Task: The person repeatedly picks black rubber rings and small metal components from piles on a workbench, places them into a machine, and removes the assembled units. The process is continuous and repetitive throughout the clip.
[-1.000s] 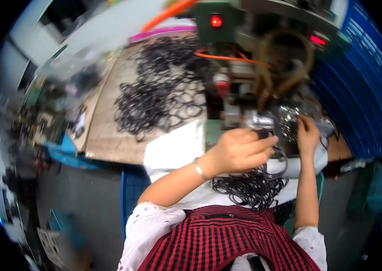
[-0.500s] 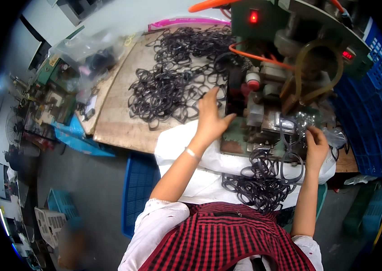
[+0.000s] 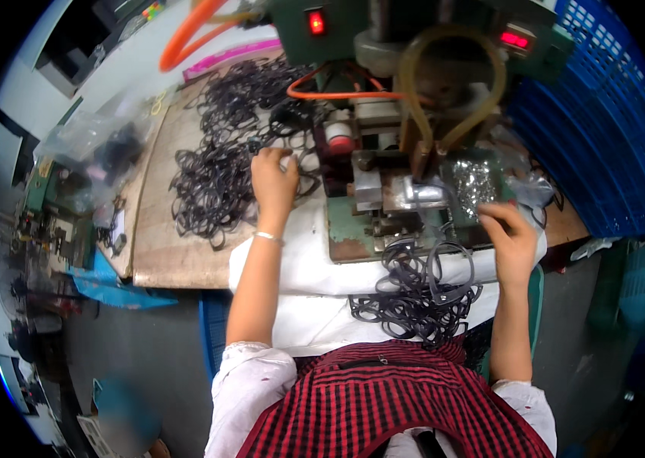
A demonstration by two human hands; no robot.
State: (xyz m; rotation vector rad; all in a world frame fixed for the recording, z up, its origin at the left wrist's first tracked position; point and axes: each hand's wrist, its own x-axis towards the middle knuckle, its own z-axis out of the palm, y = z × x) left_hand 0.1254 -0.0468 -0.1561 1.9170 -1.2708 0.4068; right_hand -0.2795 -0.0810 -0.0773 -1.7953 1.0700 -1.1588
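Note:
My left hand (image 3: 275, 182) is at the right side of a pile of black glasses frames (image 3: 212, 183) on the wooden table. Its fingers are curled in, with something dark at the fingertips that blurs into the pile. My right hand (image 3: 516, 238) has thumb and forefinger brought together beside a tray of tiny shiny metal parts (image 3: 475, 179); anything between them is too small to see. One glasses frame (image 3: 451, 273) hangs at the front of a green bench machine (image 3: 349, 237), below its metal fixture (image 3: 414, 191). More black frames (image 3: 414, 305) lie heaped on white cloth before me.
Orange and yellowish hoses (image 3: 499, 72) loop around the machine, which has a lit red switch (image 3: 315, 22). Blue plastic crates (image 3: 593, 160) stand at the right. A clear plastic bag (image 3: 93, 141) sits on another bench at the left. A blue bin (image 3: 214, 320) is below the table edge.
The view has turned to the right. My left hand has moved left towards the pile and its spread fingers have curled in. My right hand has drawn slightly away from the metal parts.

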